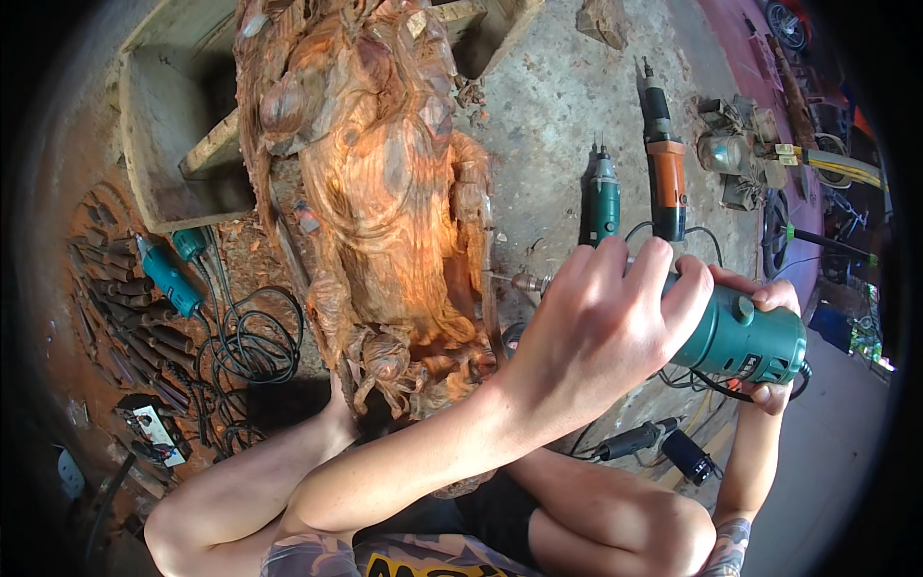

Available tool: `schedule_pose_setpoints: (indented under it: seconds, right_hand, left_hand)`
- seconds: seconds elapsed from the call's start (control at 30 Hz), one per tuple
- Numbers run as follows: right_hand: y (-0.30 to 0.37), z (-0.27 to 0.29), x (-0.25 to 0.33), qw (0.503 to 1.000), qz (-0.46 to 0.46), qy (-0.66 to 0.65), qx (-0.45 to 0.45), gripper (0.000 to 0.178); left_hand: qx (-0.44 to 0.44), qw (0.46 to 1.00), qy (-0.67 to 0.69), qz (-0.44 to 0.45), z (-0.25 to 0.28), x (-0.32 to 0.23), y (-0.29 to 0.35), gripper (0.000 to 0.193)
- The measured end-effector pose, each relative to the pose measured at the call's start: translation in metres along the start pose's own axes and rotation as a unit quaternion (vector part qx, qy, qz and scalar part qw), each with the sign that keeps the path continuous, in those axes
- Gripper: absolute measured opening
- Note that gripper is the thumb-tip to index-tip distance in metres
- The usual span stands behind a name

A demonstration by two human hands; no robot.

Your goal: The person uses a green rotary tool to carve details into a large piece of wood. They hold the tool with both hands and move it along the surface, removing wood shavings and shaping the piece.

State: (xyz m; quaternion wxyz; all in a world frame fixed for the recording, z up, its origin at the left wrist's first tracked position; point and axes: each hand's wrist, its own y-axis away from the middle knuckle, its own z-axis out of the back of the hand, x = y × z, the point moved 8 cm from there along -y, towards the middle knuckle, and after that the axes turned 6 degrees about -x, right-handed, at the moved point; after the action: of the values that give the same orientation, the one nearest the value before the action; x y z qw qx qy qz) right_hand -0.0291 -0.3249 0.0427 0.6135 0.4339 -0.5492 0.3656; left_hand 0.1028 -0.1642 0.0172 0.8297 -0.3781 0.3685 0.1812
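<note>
A carved reddish-brown wooden statue (385,192) lies on the floor in front of me, its grain brightly lit. Both my hands grip a green die grinder (735,337) to the right of it. My left hand (615,313) reaches across and wraps around the front of the tool, hiding much of its neck. My right hand (769,293) holds the rear of the body from the far side. The chuck (529,283) points left, its thin bit at the statue's right edge; whether it touches the wood I cannot tell.
Another green grinder (604,197) and an orange-black one (667,173) stand beyond my hands. At left lie a teal power tool (171,279), coiled cable (255,337), several chisels (125,298) and a power strip (157,435). A wooden crate (154,144) sits behind; a black tool (635,439) is near my knee.
</note>
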Motion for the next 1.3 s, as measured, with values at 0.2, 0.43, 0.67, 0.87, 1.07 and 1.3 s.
schedule_pose_setpoints:
  seconds: [0.2,0.43,0.67,0.87,1.07,1.3]
  right_hand:
    - [-0.004,0.005,-0.006,1.0,-0.01,0.009,-0.02,0.085]
    - [0.004,0.019,-0.026,0.999,-0.04,-0.035,0.011,0.084]
    - [0.0,0.016,-0.032,0.998,-0.057,-0.034,-0.013,0.086]
    - [0.033,0.011,0.007,0.996,-0.014,0.027,-0.084,0.104]
    - [0.144,-0.064,0.046,0.98,0.079,0.116,-0.139,0.081]
    - [0.185,-0.184,0.028,0.955,0.187,0.169,-0.154,0.057]
  left_hand:
    - [-0.026,0.998,-0.021,-0.053,-0.001,0.004,-0.01,0.036]
    - [0.046,0.999,-0.027,0.011,-0.011,-0.003,0.003,0.042]
    - [0.04,0.999,-0.029,0.0,-0.014,0.003,-0.002,0.039]
    - [-0.039,0.996,-0.02,-0.08,0.001,-0.021,-0.01,0.03]
    - [-0.098,0.969,0.185,-0.135,0.032,-0.082,0.028,0.026]
    - [-0.008,0.95,0.233,-0.207,0.069,-0.086,0.089,0.023]
